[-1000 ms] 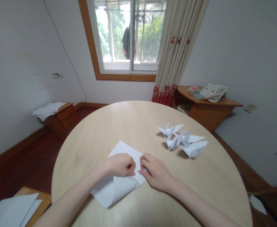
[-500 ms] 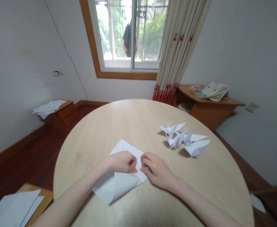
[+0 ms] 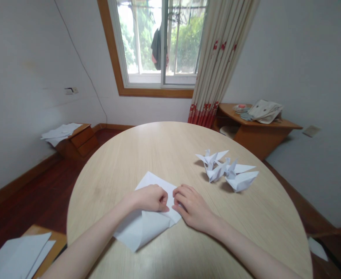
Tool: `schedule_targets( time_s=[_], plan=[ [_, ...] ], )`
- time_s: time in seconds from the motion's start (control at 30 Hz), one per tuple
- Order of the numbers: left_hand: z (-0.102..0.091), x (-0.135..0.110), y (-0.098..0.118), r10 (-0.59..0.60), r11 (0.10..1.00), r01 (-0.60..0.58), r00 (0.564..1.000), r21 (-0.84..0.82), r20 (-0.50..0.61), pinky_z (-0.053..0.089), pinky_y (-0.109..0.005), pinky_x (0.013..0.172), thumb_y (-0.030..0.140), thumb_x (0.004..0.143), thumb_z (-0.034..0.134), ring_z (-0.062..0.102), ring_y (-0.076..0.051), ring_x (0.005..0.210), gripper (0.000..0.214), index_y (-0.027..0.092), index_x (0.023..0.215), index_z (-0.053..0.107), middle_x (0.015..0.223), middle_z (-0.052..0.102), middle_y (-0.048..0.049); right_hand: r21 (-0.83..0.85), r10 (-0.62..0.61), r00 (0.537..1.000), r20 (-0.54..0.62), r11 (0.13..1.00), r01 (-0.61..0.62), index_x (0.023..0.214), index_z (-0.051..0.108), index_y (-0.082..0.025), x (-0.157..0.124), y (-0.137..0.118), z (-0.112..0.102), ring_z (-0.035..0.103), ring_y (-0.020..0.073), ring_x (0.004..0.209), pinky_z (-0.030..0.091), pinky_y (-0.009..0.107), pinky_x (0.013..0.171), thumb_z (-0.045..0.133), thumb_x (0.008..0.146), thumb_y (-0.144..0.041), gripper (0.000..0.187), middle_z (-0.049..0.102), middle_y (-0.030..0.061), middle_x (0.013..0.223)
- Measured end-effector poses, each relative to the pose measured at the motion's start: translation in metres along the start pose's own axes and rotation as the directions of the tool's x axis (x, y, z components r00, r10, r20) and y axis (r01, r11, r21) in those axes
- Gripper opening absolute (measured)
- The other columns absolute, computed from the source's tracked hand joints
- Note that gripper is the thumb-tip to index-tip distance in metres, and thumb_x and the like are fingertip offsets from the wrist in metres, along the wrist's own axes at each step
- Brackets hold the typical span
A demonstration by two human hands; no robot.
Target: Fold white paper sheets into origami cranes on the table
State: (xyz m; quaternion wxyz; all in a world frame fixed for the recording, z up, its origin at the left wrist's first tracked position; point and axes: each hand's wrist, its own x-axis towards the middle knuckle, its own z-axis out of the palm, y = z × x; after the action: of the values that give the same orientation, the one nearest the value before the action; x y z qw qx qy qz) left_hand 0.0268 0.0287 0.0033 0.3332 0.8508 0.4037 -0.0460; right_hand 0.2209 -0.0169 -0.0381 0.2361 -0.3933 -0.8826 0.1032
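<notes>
White sheet point(image 3: 147, 228) lies on the near part of the round table point(image 3: 164, 151), one flap curled up and over toward the near side. Far corner flat on the wood, pointing away.

Both hands meet at the sheet's right corner, where the fold runs.
- Left hand point(image 3: 149, 198): clenched to a loose fist, knuckles up, thumb and forefinger nipping the folded edge. Forearm comes in from the near left and crosses over the near edge of the paper.
- Right hand point(image 3: 192, 207): palm down, fingers point(image 3: 179, 192) curled inward, tips on the paper's corner just beside the left thumb. Pinching or only pressing: cannot tell. Forearm comes in from the near right, low over the table.

Hands nearly touching, paper between and under the fingertips.

Right of the hands, well apart from the sheet: a cluster of folded paper birds point(image 3: 227, 170), white, touching one another.

Off the table: wooden desk point(image 3: 275, 126) at far right bears a pale bag point(image 3: 265, 110) and some small items. Low cabinet point(image 3: 79, 141) at far left carries loose sheets point(image 3: 60, 131). More paper point(image 3: 16, 255) is stacked at the near left.
</notes>
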Motion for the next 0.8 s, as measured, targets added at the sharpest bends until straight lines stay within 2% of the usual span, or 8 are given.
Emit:
schedule_targets(
  time_s=[0.1,0.17,0.57,0.8],
  plan=[
    [-0.0015,-0.0016,0.0027,-0.016,1.0,0.017,1.0,0.025,-0.004,0.028,-0.022,0.05,0.022,0.075,0.068,0.039,-0.009,0.05,0.02,0.017,0.06,0.057,0.051,0.044,0.0075,-0.032,-0.015,1.0,-0.024,0.999,0.014,0.081,0.053,-0.02,0.0007,0.0003,0.0006,0.054,0.0201,0.098,0.027,0.049,0.108,0.057,0.086,-0.014,0.009,0.06,0.0041,0.097],
    [-0.002,-0.0025,0.0037,-0.022,0.999,0.022,1.0,0.035,-0.012,0.027,-0.022,0.049,0.022,0.074,0.069,0.039,-0.009,0.05,0.021,0.017,0.058,0.056,0.05,0.043,0.0075,-0.047,-0.001,0.999,-0.043,0.999,-0.001,0.081,0.053,-0.02,0.001,0.0002,0.0006,0.053,0.0205,0.101,0.024,0.05,0.109,0.059,0.085,-0.015,0.009,0.06,0.0039,0.098],
    [0.0018,-0.0037,0.0047,-0.051,0.996,0.056,0.995,0.066,-0.086,0.024,-0.022,0.048,0.027,0.072,0.068,0.039,-0.009,0.049,0.021,0.018,0.056,0.058,0.049,0.043,0.0064,-0.038,0.055,0.995,-0.085,0.998,-0.059,0.088,0.053,-0.021,0.0014,0.0008,0.0021,0.052,0.0241,0.109,0.026,0.054,0.108,0.064,0.083,-0.018,0.013,0.06,0.0064,0.107],
    [0.0009,-0.0005,0.0033,-0.053,0.997,0.057,0.996,0.055,-0.073,0.024,-0.023,0.048,0.03,0.075,0.067,0.038,-0.009,0.049,0.025,0.017,0.055,0.058,0.047,0.041,0.0062,-0.03,0.082,0.991,-0.105,0.996,-0.086,0.089,0.051,-0.022,0.0009,0.0021,0.0035,0.052,0.0253,0.109,0.027,0.055,0.107,0.064,0.083,-0.019,0.014,0.059,0.0076,0.106]
  ],
)
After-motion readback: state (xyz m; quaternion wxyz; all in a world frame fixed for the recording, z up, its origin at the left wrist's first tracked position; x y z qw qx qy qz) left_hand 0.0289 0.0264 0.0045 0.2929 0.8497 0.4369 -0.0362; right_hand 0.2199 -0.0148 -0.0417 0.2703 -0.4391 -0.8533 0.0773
